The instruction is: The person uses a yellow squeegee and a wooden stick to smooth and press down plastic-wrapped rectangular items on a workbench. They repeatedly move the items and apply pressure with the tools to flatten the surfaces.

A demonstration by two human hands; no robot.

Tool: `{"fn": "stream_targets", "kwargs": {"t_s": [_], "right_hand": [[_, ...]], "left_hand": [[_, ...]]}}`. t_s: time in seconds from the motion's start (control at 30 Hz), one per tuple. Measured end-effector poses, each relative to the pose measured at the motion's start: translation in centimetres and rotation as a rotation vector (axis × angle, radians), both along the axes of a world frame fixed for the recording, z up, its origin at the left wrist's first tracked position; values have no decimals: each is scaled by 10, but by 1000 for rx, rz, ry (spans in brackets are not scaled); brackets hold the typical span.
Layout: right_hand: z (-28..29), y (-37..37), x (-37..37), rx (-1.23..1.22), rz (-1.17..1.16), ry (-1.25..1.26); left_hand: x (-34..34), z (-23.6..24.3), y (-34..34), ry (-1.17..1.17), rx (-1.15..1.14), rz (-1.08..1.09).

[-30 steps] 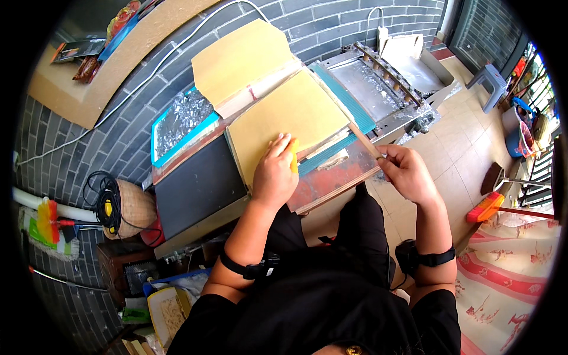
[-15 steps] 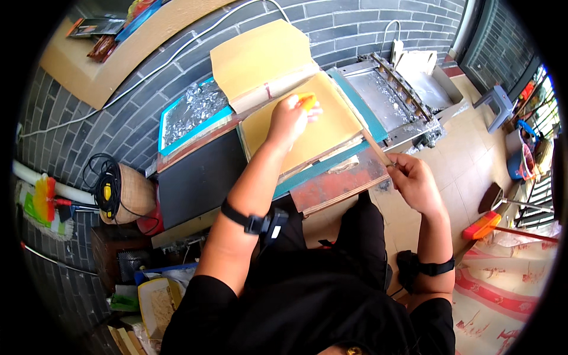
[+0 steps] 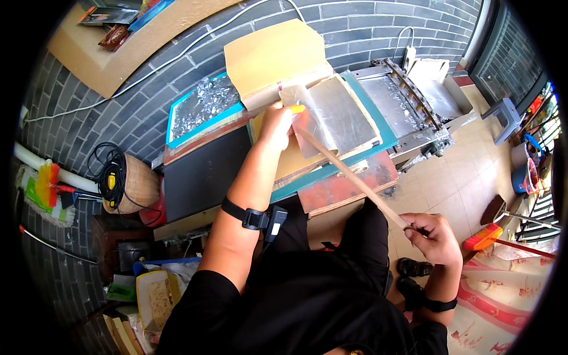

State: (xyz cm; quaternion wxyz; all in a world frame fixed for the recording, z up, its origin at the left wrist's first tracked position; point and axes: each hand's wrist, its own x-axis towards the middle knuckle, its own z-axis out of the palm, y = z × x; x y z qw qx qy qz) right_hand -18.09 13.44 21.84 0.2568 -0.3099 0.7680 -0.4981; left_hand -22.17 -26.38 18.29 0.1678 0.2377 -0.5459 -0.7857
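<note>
My left hand (image 3: 276, 129) is closed over the left part of a stack of tan paper (image 3: 291, 158), with a small yellow-orange piece (image 3: 297, 109) at its fingers. Beside those fingers, a thin, silvery, see-through sheet (image 3: 343, 106) lies over the stack's right part, its left portion creased or folded. My right hand (image 3: 436, 238), out past the table's near right side, grips the end of a long, flat wooden strip (image 3: 355, 177). The strip slants up to the left, its far end by the sheet and my left fingers. Whether my left fingers pinch the sheet is hidden.
A larger tan paper flap (image 3: 275, 56) stands raised behind the stack. Left of it is a blue-rimmed tray (image 3: 173, 125) of silvery scraps. A teal mat (image 3: 378, 127) lies under the stack; a metal frame machine (image 3: 393, 97) stands right. A grey stool (image 3: 503, 118) is farther right.
The silvery sheet now covers part of the tan stack, which was bare on top. My left hand has drawn back leftward. My right hand is lower and farther right, with more of the strip showing.
</note>
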Motion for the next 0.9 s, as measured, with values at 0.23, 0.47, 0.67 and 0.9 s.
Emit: {"fn": "stream_targets", "kwargs": {"t_s": [0.23,0.47,0.67,0.9], "right_hand": [[3,7,-1,-15,-215,-119],[0,-4,-2,-5,-205,-138],[-4,-23,-6,27,-116,-79],[-9,-42,-14,26,-67,-43]], "left_hand": [[34,-3,-57,200,92,-39],[84,10,-100,275,64,-160],[107,-4,-136,319,127,-146],[130,-5,-158,369,130,-113]]}}
